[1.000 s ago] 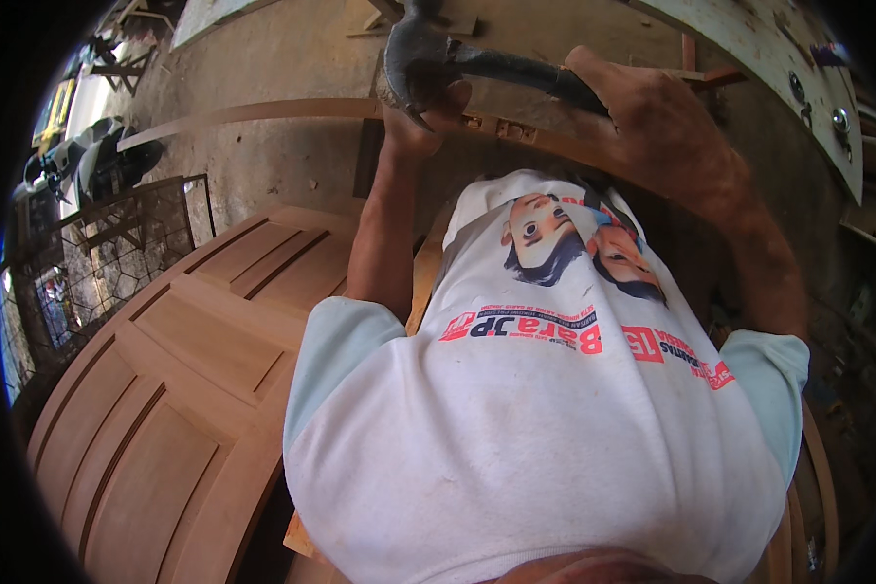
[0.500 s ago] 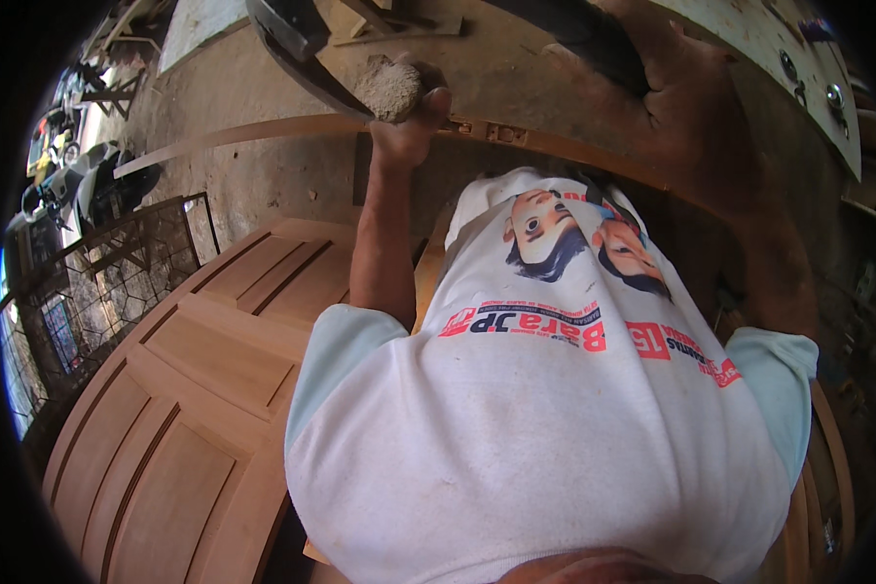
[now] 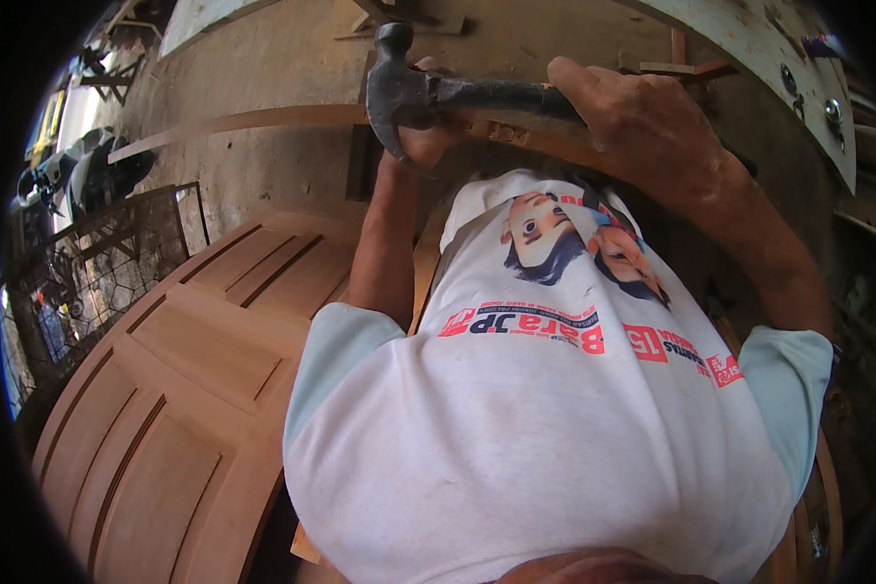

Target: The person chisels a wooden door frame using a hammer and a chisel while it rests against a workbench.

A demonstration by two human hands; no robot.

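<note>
My right hand is closed around the dark handle of a claw hammer. The hammer head is directly over my left hand, which is closed and partly covered by it. My left hand holds what looks like a chisel upright. Its round, frayed pale top shows only in the earlier frame; the hammer hides it now, and its blade is out of sight. Under both hands a long narrow wooden bar runs across, with a cut recess to the right of my left hand.
A brown panelled wooden door lies at the lower left. Beyond it stands a wire-mesh metal frame, with a motorcycle behind. A pale board with round metal pieces is at the far right. Wooden supports stand on the floor ahead.
The hammer has come down from its raised position onto the spot above my left hand, covering the chisel's top. My right hand has lowered with it; my left hand stays nearly in place.
</note>
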